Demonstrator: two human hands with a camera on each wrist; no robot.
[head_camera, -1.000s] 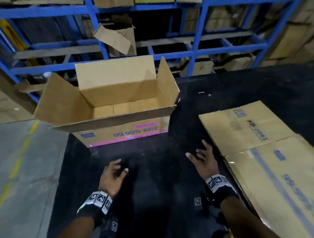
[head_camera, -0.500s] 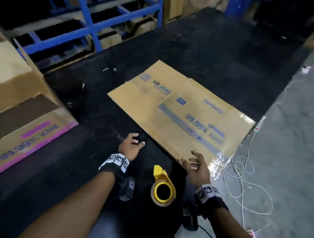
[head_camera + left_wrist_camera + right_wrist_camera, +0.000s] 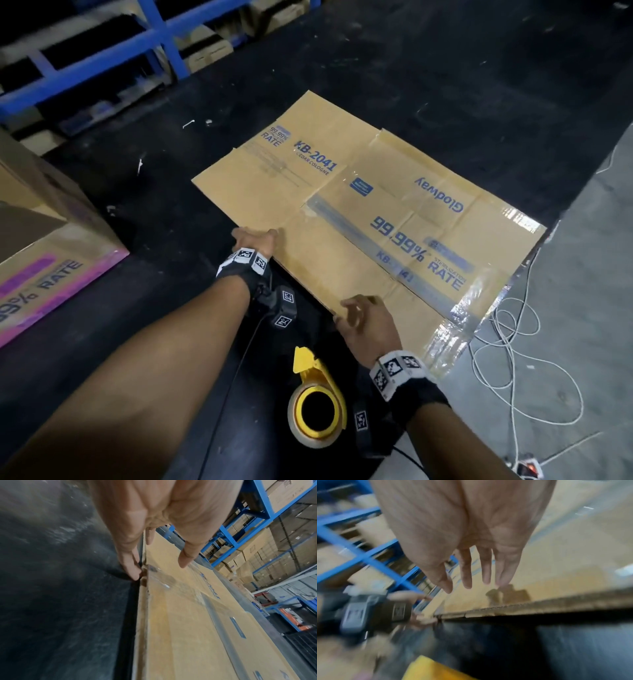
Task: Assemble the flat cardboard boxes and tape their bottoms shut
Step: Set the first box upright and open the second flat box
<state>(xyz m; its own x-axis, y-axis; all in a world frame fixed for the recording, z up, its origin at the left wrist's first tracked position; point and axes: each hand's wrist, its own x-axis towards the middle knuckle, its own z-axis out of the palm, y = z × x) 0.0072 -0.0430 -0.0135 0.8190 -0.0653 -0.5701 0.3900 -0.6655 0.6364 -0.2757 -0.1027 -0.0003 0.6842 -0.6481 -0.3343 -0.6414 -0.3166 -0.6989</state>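
Note:
Two flat cardboard boxes lie overlapped on the black mat: the upper one (image 3: 411, 246) printed "99.99% RATE", the lower one (image 3: 274, 171) printed "KB-2041". My left hand (image 3: 255, 234) is at their near-left edge; in the left wrist view the left hand (image 3: 159, 566) has straight fingers, one fingertip (image 3: 134, 573) touching the cardboard edge (image 3: 144, 577), another held above the face. My right hand (image 3: 352, 308) reaches over the near edge; the right wrist view shows the right hand (image 3: 476, 585) with straight, spread fingers just above the cardboard (image 3: 556, 574), gripping nothing. A yellow tape dispenser (image 3: 317, 407) lies between my forearms.
An assembled box (image 3: 51, 240) with pink print stands at the left. Blue racking (image 3: 164, 37) with cartons runs along the back. The mat (image 3: 445, 85) ends at the right, where white cables (image 3: 513, 342) lie on grey floor.
The view swung right from the assembled box to the flat boxes. Both hands moved forward from the mat to the near edge of the flat cardboard.

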